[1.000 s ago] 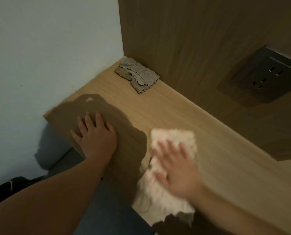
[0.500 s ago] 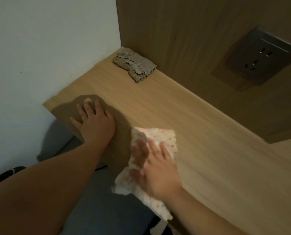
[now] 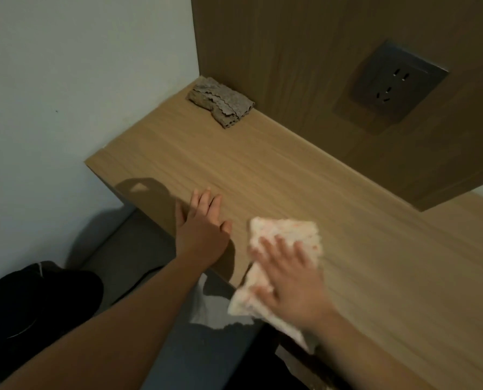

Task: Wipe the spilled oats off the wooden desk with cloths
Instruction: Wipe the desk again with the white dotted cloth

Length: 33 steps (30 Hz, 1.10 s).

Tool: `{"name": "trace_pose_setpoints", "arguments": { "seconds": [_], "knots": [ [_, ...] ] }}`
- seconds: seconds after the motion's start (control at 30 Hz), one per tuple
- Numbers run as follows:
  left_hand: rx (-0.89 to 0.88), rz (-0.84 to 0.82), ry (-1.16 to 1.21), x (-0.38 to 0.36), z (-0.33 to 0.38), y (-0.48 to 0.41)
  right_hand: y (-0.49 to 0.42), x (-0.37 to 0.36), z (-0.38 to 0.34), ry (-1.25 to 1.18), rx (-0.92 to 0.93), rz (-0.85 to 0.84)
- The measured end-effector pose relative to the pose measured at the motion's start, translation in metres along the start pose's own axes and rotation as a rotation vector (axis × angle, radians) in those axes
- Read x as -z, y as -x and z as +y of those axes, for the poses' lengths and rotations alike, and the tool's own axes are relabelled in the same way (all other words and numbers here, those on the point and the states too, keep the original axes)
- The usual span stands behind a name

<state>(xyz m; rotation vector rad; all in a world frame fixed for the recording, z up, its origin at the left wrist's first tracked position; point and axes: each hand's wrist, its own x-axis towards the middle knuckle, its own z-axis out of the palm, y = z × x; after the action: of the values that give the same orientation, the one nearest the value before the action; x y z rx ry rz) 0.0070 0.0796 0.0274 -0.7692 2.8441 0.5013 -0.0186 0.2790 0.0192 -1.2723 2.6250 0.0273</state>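
A white cloth with pink speckles [image 3: 286, 230] lies on the wooden desk [image 3: 333, 204] near its front edge, its lower end hanging over the edge. My right hand [image 3: 290, 280] presses flat on it with fingers spread and straight. My left hand [image 3: 202, 226] rests flat on the desk's front edge to the left of the cloth, apart from it. A folded grey cloth [image 3: 220, 101] with scalloped edges lies in the far left corner of the desk. I cannot make out any oats on the desk.
A pale wall [image 3: 66, 80] bounds the desk on the left; a wood panel with a dark socket plate [image 3: 395, 83] stands behind it. A black object [image 3: 37, 308] lies on the grey floor at lower left. White material [image 3: 206, 308] shows below the desk edge.
My right hand has slid the speckled cloth to the right along the desk. My left hand has shifted right along the front edge, nearer to the cloth.
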Motion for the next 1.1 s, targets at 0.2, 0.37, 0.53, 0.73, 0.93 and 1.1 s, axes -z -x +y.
{"name": "trace_pose_setpoints", "arguments": {
  "seconds": [0.2,0.37,0.53,0.73,0.93,1.1],
  "knots": [
    [0.287,0.016,0.191,-0.008,0.040,0.001,-0.039,0.017,0.042,-0.253,-0.686,-0.009],
    [0.281,0.127,0.037,-0.028,0.046,0.007,-0.025,0.006,-0.002,-0.020,-0.078,0.069],
    [0.323,0.144,0.009,-0.032,0.048,0.002,-0.092,0.021,0.058,-0.133,-0.250,0.048],
    [0.327,0.104,-0.027,-0.029,0.047,0.002,-0.085,0.021,0.117,-0.184,-0.519,0.098],
    [0.320,0.123,-0.052,-0.031,0.050,0.003,-0.017,0.014,0.143,-0.192,-0.837,0.025],
    [0.308,0.139,-0.064,-0.033,0.050,0.002,0.011,-0.005,0.035,-0.146,-0.382,0.098]
  ]
}}
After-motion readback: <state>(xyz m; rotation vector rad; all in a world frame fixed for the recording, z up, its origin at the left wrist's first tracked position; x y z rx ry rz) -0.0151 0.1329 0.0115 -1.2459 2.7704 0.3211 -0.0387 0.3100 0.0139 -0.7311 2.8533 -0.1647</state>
